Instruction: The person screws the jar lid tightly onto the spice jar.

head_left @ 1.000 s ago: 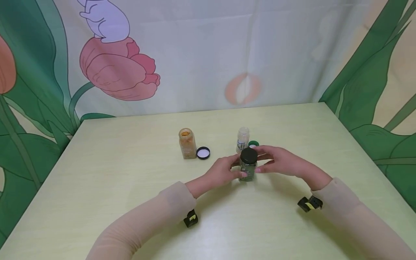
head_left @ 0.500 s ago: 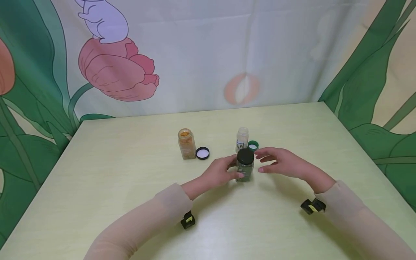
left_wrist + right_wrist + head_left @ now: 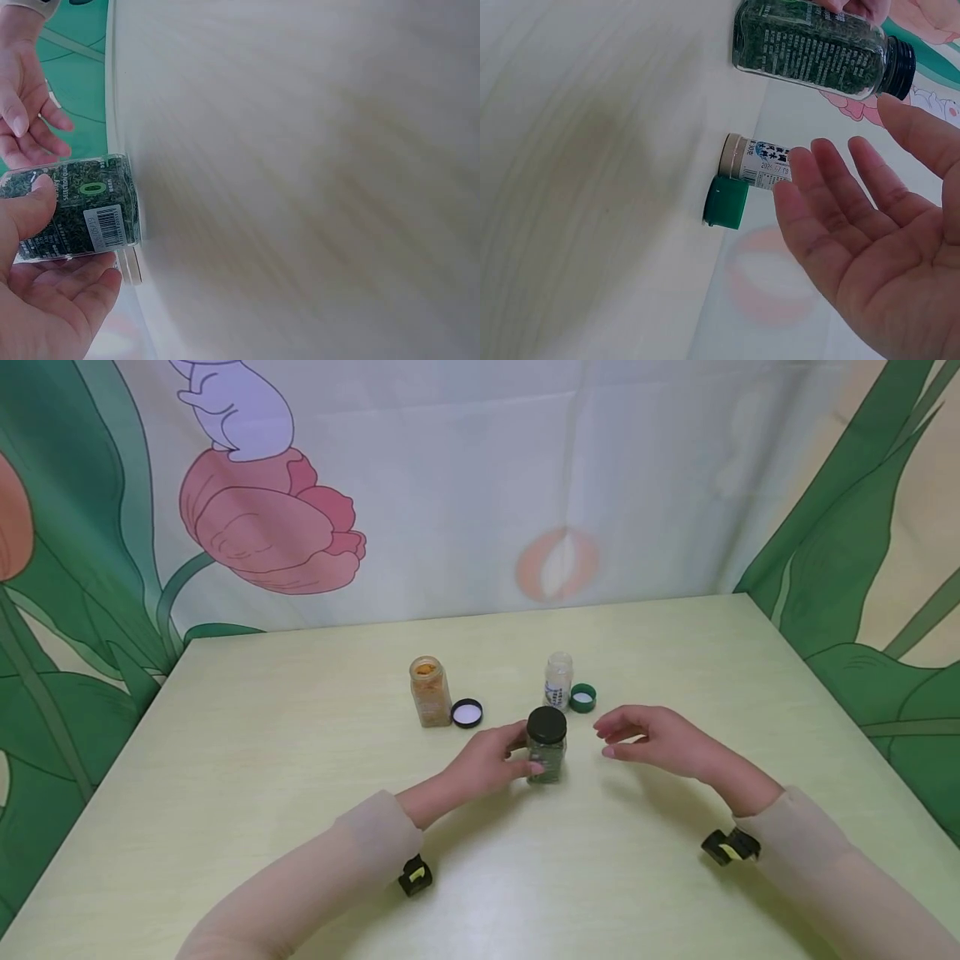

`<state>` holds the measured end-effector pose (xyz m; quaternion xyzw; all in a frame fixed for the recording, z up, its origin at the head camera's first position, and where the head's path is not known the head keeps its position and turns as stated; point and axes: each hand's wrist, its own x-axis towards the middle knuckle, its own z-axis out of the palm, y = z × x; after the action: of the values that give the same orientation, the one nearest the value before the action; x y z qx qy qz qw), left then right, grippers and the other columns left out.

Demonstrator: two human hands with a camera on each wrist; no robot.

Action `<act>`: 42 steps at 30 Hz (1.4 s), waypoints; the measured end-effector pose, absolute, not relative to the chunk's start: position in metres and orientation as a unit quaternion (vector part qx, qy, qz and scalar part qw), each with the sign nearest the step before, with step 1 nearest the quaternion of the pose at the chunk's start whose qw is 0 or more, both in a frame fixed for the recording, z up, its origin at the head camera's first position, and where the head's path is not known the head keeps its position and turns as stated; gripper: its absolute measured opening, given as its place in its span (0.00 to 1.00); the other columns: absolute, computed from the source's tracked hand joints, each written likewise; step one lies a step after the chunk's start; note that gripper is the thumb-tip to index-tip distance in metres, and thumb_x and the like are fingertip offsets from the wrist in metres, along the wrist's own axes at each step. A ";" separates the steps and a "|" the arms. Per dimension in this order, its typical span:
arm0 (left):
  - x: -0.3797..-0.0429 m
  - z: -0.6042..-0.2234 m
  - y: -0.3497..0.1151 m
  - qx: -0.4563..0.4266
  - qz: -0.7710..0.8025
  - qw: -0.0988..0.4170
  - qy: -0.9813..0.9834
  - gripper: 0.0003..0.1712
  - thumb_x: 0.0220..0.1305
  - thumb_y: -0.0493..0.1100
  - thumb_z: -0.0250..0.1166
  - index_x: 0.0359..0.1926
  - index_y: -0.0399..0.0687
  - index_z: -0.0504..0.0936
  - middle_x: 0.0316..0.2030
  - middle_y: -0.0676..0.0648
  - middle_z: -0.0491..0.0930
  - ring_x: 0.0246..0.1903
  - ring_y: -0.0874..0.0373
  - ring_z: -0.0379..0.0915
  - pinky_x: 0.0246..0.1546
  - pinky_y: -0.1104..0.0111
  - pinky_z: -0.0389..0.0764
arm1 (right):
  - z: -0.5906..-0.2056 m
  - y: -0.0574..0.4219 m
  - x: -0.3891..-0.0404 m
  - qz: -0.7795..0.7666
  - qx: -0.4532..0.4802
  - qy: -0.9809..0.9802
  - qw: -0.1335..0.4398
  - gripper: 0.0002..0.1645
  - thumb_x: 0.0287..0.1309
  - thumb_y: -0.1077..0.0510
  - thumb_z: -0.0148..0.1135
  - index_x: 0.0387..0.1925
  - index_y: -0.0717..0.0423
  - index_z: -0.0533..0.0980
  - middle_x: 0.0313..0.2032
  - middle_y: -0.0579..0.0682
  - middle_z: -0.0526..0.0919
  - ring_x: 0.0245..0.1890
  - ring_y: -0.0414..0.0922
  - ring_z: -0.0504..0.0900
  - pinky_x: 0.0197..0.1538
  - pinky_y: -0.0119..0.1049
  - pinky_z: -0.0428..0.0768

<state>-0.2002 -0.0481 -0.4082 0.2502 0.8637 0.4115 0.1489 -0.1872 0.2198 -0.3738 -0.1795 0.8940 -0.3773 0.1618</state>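
Observation:
My left hand [image 3: 483, 764] grips a square glass jar [image 3: 551, 758] of dried green herbs by its side, thumb in front. A black lid [image 3: 547, 724] caps the upright jar. Through the left wrist view, the jar's barcode label [image 3: 106, 227] faces the camera. I cannot tell whether its base touches the table. To the right, my right hand [image 3: 660, 743] is apart from the jar, holding nothing, its fingers [image 3: 832, 184] loosely bent. Behind the herb jar stands a small uncapped clear bottle [image 3: 558, 681] with a printed label, and its green cap [image 3: 582, 697] lies beside it.
Farther left, an uncapped jar [image 3: 431, 697] of orange-brown seasoning stands on the pale table [image 3: 300, 710]. A black lid [image 3: 467, 713] lies at its right, white inside up. A patterned cloth [image 3: 435, 485] hangs behind the table's back edge.
My left hand has carried the herb jar leftward, away from the right hand. The right hand has let go of the jar and drawn slightly right, uncovering the green cap.

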 end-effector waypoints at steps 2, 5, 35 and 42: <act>-0.199 -0.409 -0.052 0.250 0.409 0.147 0.865 0.30 0.68 0.40 0.69 0.68 0.40 0.74 0.63 0.38 0.81 0.66 0.41 0.76 0.66 0.50 0.79 | -0.374 0.220 -0.186 -0.376 -0.177 0.895 0.163 0.24 0.68 0.58 0.66 0.60 0.66 0.76 0.55 0.63 0.86 0.57 0.56 0.84 0.63 0.54 0.83; -0.198 -0.409 -0.059 0.247 0.412 0.144 0.865 0.29 0.67 0.40 0.69 0.68 0.40 0.75 0.63 0.38 0.81 0.66 0.41 0.76 0.66 0.49 0.79 | -0.374 0.220 -0.185 -0.373 -0.175 0.896 0.165 0.23 0.68 0.57 0.66 0.59 0.66 0.77 0.54 0.62 0.86 0.55 0.55 0.84 0.62 0.53 0.84; -0.192 -0.408 -0.123 0.220 0.409 0.117 0.878 0.28 0.69 0.37 0.67 0.66 0.31 0.73 0.62 0.31 0.79 0.65 0.33 0.75 0.65 0.47 0.79 | -0.377 0.213 -0.180 -0.383 -0.214 0.877 0.197 0.21 0.68 0.58 0.65 0.57 0.66 0.77 0.52 0.62 0.85 0.53 0.53 0.84 0.60 0.52 0.85; -0.192 -0.407 -0.141 0.196 0.400 0.125 0.887 0.30 0.70 0.37 0.65 0.69 0.31 0.70 0.66 0.29 0.75 0.66 0.31 0.72 0.67 0.45 0.77 | -0.379 0.214 -0.181 -0.383 -0.219 0.876 0.196 0.21 0.68 0.58 0.65 0.57 0.66 0.77 0.52 0.62 0.86 0.54 0.54 0.84 0.60 0.52 0.85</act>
<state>-0.1917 -0.1409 -0.4071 0.1963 0.8867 0.3996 0.1246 -0.1810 0.2141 -0.3793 -0.2192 0.8759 -0.3825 0.1961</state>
